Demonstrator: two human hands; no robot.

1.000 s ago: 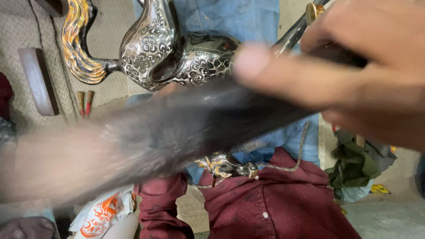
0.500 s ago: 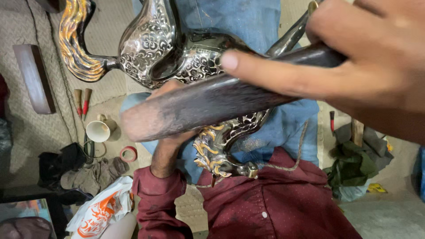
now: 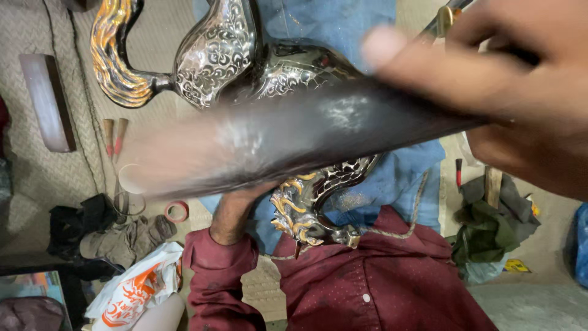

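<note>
Currently, a dark blurred mallet (image 3: 294, 138) is gripped by the curled fingers of the right hand (image 3: 508, 79) above the engraved silver bird figure (image 3: 245, 61), steadied beneath by the mostly hidden left hand (image 3: 236, 211), where a glancing blow could dent the engraving.

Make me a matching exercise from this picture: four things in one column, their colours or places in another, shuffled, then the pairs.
Things:
1. Metal bird
2. Dark tool
3. Tape roll
4. Plastic bag

Descriptions:
A. White and orange, bottom left
B. Red ring on the floor
C. Engraved silver with a gold tail
D. Blurred, held in the right hand

Pairs: 1-C, 2-D, 3-B, 4-A
</note>
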